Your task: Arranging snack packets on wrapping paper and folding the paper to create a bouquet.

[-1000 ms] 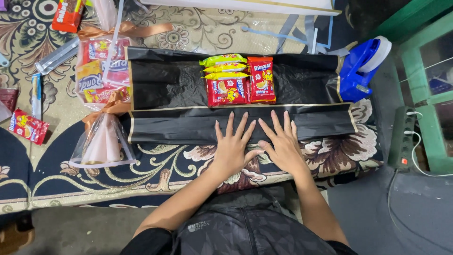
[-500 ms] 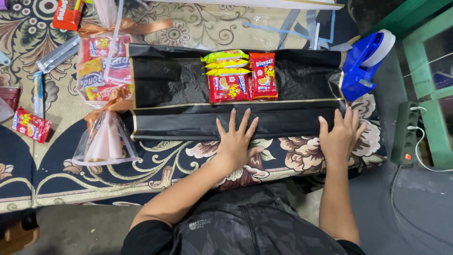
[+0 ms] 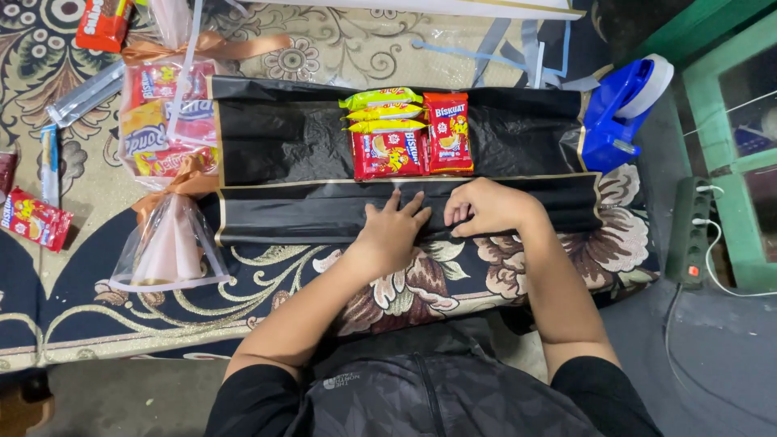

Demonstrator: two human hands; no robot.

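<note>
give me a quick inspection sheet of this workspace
surface: patterned floral carpet on the floor.
job's things: black gold-edged wrapping sheet, near edge folded over; red and yellow snack packets lie grouped on it.
clutter: ribbon-tied clear snack bouquet at the sheet's left end; loose red packet far left; blue tape dispenser at the right end.
hands: left hand flat on the fold; right hand curled on it, fingers bent under.
cables: white cord plugged into a dark power strip.
surroundings: green cabinet frame at right.
</note>
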